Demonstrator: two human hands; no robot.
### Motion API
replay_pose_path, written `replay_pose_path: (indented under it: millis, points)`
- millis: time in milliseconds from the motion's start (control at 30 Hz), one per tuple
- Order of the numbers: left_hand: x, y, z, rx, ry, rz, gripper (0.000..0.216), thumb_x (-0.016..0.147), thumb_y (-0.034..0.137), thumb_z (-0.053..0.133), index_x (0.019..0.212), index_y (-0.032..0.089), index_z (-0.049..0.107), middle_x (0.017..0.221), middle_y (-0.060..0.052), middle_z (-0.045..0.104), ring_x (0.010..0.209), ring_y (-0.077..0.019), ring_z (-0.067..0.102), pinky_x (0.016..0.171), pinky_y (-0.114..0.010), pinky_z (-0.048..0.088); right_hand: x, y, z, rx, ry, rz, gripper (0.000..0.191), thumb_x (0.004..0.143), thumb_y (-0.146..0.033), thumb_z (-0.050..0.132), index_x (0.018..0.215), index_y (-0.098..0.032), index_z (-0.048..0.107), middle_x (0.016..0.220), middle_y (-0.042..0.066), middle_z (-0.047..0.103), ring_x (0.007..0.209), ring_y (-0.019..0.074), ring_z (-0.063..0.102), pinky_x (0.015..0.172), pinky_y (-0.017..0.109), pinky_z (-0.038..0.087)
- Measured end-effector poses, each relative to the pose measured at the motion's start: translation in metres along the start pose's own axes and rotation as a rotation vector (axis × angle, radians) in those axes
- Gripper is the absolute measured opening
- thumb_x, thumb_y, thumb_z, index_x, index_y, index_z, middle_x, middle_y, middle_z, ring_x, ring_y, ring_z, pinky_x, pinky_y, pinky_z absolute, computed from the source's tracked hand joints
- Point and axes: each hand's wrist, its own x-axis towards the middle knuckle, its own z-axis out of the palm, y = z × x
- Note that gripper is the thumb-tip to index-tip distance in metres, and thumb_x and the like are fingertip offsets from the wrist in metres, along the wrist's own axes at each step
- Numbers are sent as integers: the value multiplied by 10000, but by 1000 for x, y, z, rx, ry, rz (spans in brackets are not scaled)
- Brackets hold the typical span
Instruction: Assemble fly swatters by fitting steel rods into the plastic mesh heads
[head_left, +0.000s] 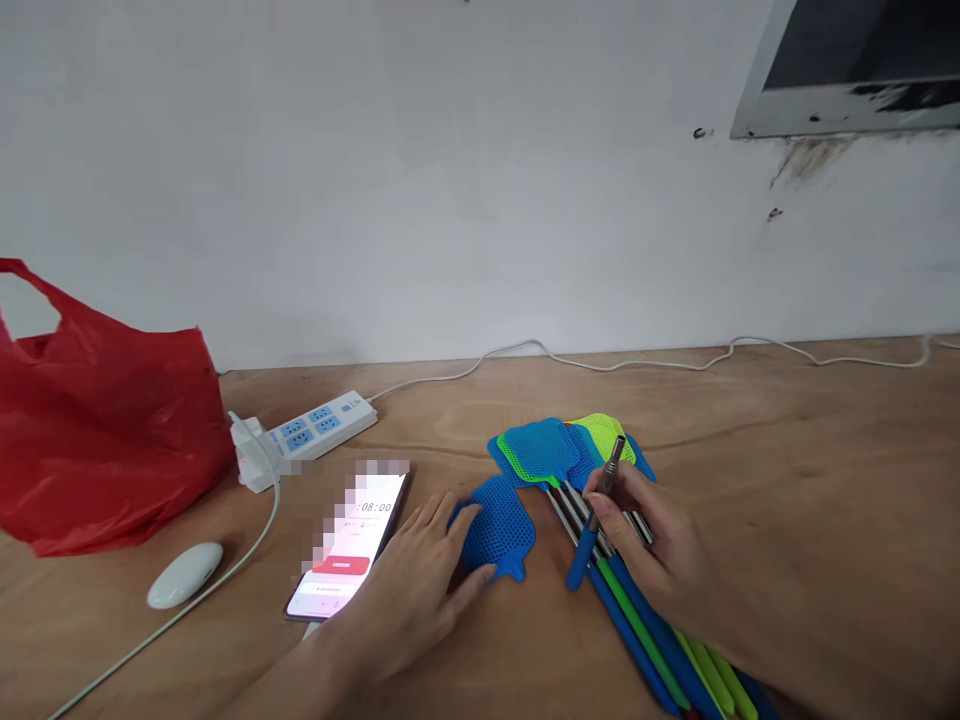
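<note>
The right hand [656, 550] is closed in a pinch on a thin silver metal rod with a blue grip [612, 466], which it holds tilted just above a bundle of blue and green fly swatters [559, 450]. These lie flat on the table with their long handles running under this hand toward the lower right. The left hand [420, 590] holds nothing. It lies open with the fingers spread, and its fingertips touch a loose blue plastic mesh swatter head [501, 528] just beside the bundle. Close to the left wrist lies a smartphone with a lit screen [349, 550]. Behind it is a white power strip with blue sockets [315, 430]; its white cable [637, 360] runs along the wall. Further left are a white oval device [184, 575] and a red plastic bag [97, 440]. The surface is a brown wooden table [787, 450] against a white wall [375, 150], with a grey frame [847, 75] at the top right.
</note>
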Motion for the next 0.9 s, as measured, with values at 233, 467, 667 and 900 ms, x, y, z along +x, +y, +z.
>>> replay_pose_path:
  millis: [233, 467, 667, 900]
  points:
    - [0, 4, 7, 35, 26, -4, 464, 912, 466, 583, 1242, 142, 545, 1405, -205, 521, 1261, -396, 514, 1026, -596, 446, 2, 17, 10, 433, -65, 285, 291, 998, -484, 475, 982, -215, 586, 789, -6, 633, 488, 102, 530, 447, 226, 451]
    - [2, 7, 4, -41, 84, -60, 413, 750, 398, 726, 1047, 176, 544, 1102, -144, 611, 1023, -363, 579, 882, -548, 493, 6, 22, 11, 444, -26, 391, 474, 935, -548, 552, 1152, -137, 643, 498, -67, 513, 418, 98, 441, 438, 223, 386]
    - [2, 0, -3, -134, 204, -89, 428, 739, 401, 730, 1029, 209, 480, 1036, -88, 565, 899, -293, 587, 730, -423, 497, 4, 19, 5, 493, -217, 469, 673, 909, -508, 584, 1439, -112, 462, 372, -111, 482, 292, 88, 349, 351, 201, 329]
    - [4, -8, -6, -196, 286, -194, 402, 783, 472, 680, 1026, 230, 471, 974, -50, 580, 786, -252, 585, 650, -366, 445, 3, 15, -10, 554, -608, 469, 536, 881, -391, 638, 1352, -142, 584, 401, -89, 548, 257, 70, 372, 332, 175, 291]
